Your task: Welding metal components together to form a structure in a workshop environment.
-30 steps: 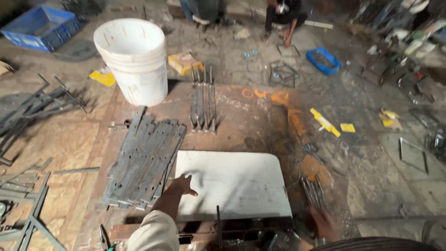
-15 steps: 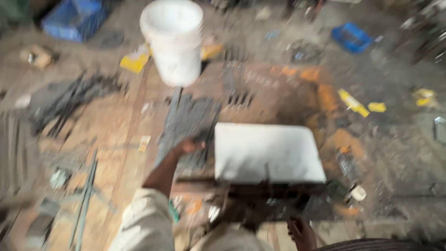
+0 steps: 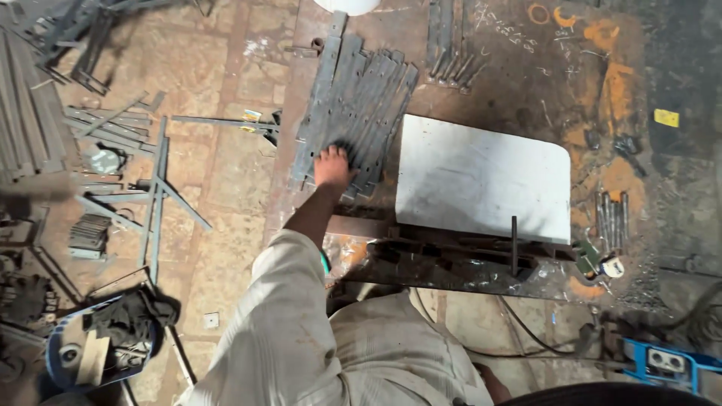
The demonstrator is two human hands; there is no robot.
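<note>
Looking down past the pale-sleeved left arm, the near edge of the rusty metal desk (image 3: 481, 267) carries a dark clamp-like fixture with an upright pin (image 3: 514, 244), and a small green-and-white object (image 3: 598, 262) sits at its right end. Beyond that lies a white rounded sheet (image 3: 481, 177), flat on the desk. Just to its left, the left hand (image 3: 333, 167) rests on the near end of a fanned stack of grey flat steel bars (image 3: 353, 113), fingers (image 3: 338, 153) spread and pressed down onto the top strips, not yet curled around any of them. The right hand is out of view, so its state cannot be told.

Judging by this, the step in hand is picking a bar off the stack. The next move would seem to call for curling the fingers under the edge of one strip and lifting it free without dragging its neighbours, since the bars overlap and touch one another.

Farther up the desk, a second small bundle of bars (image 3: 450, 37) lies past the stack, near chalk marks and orange stains, and the base of a white bucket (image 3: 347, 4) shows at the top edge. Off to the left, on the tiled floor (image 3: 218, 173), angle irons and scrap (image 3: 128, 150) lie scattered.
</note>
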